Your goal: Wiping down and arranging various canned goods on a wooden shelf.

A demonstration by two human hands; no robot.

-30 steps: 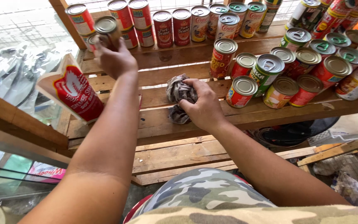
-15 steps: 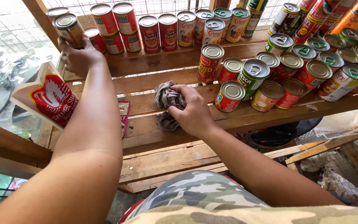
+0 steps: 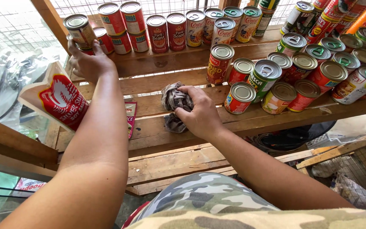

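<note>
With the left hand clasping a red-labelled can lifted off the upper shelf and the right hand gripping the grey rag just below, wiping goes best firm and flat.

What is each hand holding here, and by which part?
The left hand grips a red-labelled can around its lower body, lifted at the upper shelf's left end. The right hand clutches a crumpled grey cloth by its bunched right side, pressed on the wooden shelf.
</note>
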